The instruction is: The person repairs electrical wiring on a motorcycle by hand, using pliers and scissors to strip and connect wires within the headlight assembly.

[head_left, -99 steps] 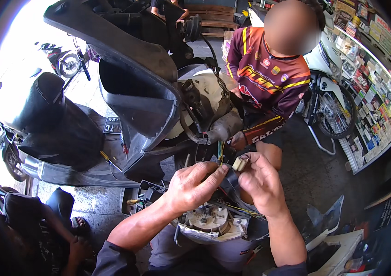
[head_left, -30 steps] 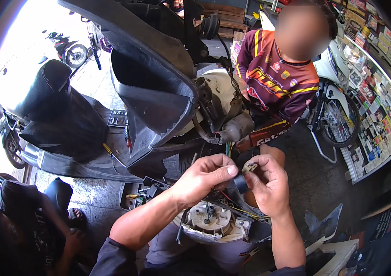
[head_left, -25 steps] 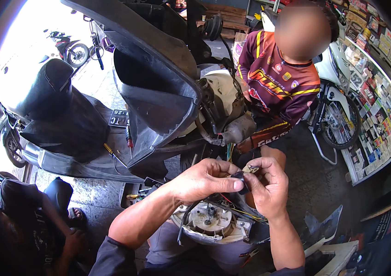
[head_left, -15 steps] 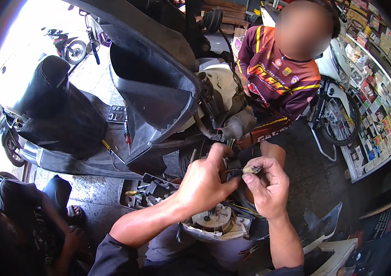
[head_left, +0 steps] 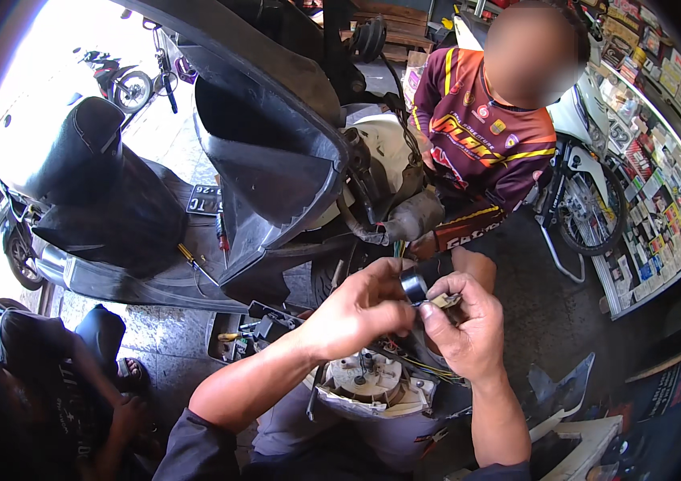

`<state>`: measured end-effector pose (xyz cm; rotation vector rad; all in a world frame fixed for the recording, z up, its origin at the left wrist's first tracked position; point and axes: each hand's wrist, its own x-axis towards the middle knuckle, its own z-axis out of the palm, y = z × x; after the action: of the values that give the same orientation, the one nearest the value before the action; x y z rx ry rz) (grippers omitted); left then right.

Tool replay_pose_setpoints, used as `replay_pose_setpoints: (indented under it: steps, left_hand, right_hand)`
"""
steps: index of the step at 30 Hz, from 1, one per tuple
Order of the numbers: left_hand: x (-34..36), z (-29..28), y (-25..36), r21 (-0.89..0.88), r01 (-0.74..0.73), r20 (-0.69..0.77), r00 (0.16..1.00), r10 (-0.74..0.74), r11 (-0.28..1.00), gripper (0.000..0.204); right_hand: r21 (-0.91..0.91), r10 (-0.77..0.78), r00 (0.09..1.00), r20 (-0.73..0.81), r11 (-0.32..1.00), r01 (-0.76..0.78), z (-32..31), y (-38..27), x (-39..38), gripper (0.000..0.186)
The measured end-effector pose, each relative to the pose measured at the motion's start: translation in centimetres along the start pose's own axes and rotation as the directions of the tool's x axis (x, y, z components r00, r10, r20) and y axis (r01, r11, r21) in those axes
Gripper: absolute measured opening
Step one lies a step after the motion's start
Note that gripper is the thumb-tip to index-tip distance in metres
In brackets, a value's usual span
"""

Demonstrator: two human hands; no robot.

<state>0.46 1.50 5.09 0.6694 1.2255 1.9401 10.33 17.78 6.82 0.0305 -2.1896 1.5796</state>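
Note:
Both hands meet above my lap. My left hand (head_left: pixel 364 313) grips a black roll of tape (head_left: pixel 413 284) at its fingertips, close beside my right hand (head_left: pixel 464 329). The right thumb and fingers pinch a small cream connector (head_left: pixel 446 301), with dark wire or tape at it, partly hidden by the fingers. Coloured wires (head_left: pixel 399 248) hang from the scooter just beyond. Below my hands lies a pale instrument housing (head_left: pixel 368 381), with thin loose wires at its right.
A dismantled dark scooter (head_left: pixel 260 184) spans the middle, two screwdrivers (head_left: pixel 196 266) on its floorboard. A parts tray (head_left: pixel 224 337) sits below it. A co-worker in maroon (head_left: pixel 480 140) is opposite, another person (head_left: pixel 52 369) lower left. A display case (head_left: pixel 653 192) and white motorbike stand right.
My left hand has turned and shifted, and the tape roll now shows upright above the connector. The connector has dropped slightly since the oldest frame, still in my right hand.

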Motion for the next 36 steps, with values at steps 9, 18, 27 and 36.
replay_pose_setpoints:
  steps: [9,18,27,36]
  left_hand:
    - [-0.1,0.3,-1.8,-0.278,-0.194,-0.024,0.981,0.195,0.941,0.043]
    - [0.0,-3.0,-1.3,0.328,-0.601,0.351,0.794,0.497,0.729,0.029]
    - [-0.5,-0.6,1.4,0.679,-0.279,0.133,0.956,0.260,0.679,0.048]
    - [-0.5,1.1,0.0,0.466,-0.121,-0.146,0.967,0.211,0.876,0.053]
  right_hand:
    - [0.169,0.032,0.993,-0.117,0.986,-0.012,1.0,0.8,-0.3,0.014]
    - [0.099,-0.075,0.996,-0.051,0.992,0.079,0.8,1.0,0.3,0.014]
    - [0.122,-0.178,0.983,0.036,0.977,0.172,0.3,1.4,0.4,0.018]
    - [0.118,-0.183,0.983,0.006,0.976,0.181,0.6,0.4,0.1,0.017]
